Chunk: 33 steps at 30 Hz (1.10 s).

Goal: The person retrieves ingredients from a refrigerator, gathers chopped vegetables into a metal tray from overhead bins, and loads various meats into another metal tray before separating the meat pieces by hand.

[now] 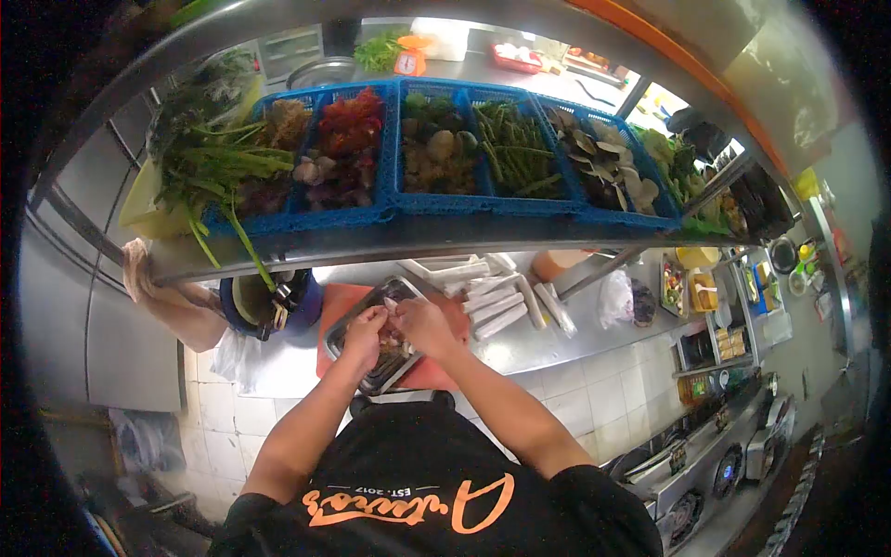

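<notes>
Both hands work close together over a dark rectangular tray [375, 383] that lies on an orange-red cutting board [336, 314]. My left hand [364, 338] is closed, with fingers and thumb pinched together at the tray's left side. Beside it, my right hand [421, 327] is also closed, its fingertips nearly meeting the left ones. Whatever sits between the fingertips is too small to make out. Below the hands, inside the tray, are brownish and pale pieces of food [397, 356], partly covered by the hands.
Overhead, a metal shelf carries blue baskets [394, 200] of vegetables. Wrapped white packs [497, 306] lie right of the board. A blue pot [243, 320] with utensils stands to the left, near a hanging cloth [172, 295]. Stove burners [729, 472] are at lower right.
</notes>
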Available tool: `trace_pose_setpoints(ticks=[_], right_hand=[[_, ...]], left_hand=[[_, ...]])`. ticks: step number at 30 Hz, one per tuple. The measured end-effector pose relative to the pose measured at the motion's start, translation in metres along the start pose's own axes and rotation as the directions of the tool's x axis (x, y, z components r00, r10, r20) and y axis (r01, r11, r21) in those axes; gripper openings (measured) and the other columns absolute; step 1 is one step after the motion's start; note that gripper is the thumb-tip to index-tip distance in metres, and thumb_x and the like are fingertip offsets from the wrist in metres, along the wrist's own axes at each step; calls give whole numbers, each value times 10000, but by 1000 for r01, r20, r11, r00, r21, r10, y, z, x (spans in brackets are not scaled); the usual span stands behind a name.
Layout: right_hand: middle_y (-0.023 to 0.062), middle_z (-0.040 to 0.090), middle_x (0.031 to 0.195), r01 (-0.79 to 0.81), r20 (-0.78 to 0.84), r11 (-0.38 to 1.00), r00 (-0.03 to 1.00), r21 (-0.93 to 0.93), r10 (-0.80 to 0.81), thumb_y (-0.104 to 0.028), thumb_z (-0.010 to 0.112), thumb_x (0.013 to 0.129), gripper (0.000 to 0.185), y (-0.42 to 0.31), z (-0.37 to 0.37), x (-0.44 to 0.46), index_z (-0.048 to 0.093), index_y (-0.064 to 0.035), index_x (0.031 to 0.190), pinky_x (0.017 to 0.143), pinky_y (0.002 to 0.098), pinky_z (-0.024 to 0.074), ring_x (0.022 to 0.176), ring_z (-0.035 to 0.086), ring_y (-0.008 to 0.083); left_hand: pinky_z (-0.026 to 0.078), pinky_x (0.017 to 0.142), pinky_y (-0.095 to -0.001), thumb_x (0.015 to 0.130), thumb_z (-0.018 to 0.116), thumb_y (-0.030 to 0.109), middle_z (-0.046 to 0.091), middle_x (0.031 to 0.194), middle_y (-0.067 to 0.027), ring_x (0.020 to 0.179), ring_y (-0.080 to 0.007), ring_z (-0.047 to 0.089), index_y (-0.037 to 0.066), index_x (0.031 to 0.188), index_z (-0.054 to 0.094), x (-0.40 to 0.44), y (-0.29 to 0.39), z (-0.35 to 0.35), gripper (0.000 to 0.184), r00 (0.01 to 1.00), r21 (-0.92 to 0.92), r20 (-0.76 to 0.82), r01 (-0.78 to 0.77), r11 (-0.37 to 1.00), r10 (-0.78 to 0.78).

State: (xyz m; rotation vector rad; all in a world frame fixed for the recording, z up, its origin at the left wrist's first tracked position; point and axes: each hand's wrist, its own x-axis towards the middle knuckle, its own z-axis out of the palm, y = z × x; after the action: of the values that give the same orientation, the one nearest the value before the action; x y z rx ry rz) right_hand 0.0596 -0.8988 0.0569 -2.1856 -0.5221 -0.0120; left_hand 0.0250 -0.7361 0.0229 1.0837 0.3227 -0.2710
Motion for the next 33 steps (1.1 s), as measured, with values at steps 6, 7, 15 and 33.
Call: trace_pose_setpoints(ticks=[6,7,15,33], right_hand=[[163,676,802,-177,49,982,983,58,174,-365,648,900,334,16,1,8,697,-35,909,696,381,515,770,677,279],[153,676,789,-276,82,955,960,109,268,-381,636,914,352,17,-1,9,697,-34,913,692,365,514,756,679,251],[65,653,770,-293,187,886,953,359,239,-402,646,924,407,0,-9,4,682,-2,991,635,314,487,701,613,136],[9,593,774,87,225,988,968,124,-113,-262,618,927,317,-7,-8,0,626,23,1064,604,282,464,724,578,112]], left_hand=[[490,578,-256,949,618,208,665,912,-34,753,-105,620,56,1076,602,-3,10,9,199,995,354,-27,-79,932,95],[489,586,-253,939,637,206,664,907,-33,754,-102,616,50,1078,599,-16,21,23,213,982,493,-46,-139,859,185],[501,644,-264,888,714,213,660,859,-25,726,-110,617,56,1025,605,-10,31,7,236,966,547,136,-257,797,218],[529,781,-451,906,525,204,701,956,-168,903,-349,684,105,1025,657,22,21,-20,203,973,821,34,-159,549,229]])
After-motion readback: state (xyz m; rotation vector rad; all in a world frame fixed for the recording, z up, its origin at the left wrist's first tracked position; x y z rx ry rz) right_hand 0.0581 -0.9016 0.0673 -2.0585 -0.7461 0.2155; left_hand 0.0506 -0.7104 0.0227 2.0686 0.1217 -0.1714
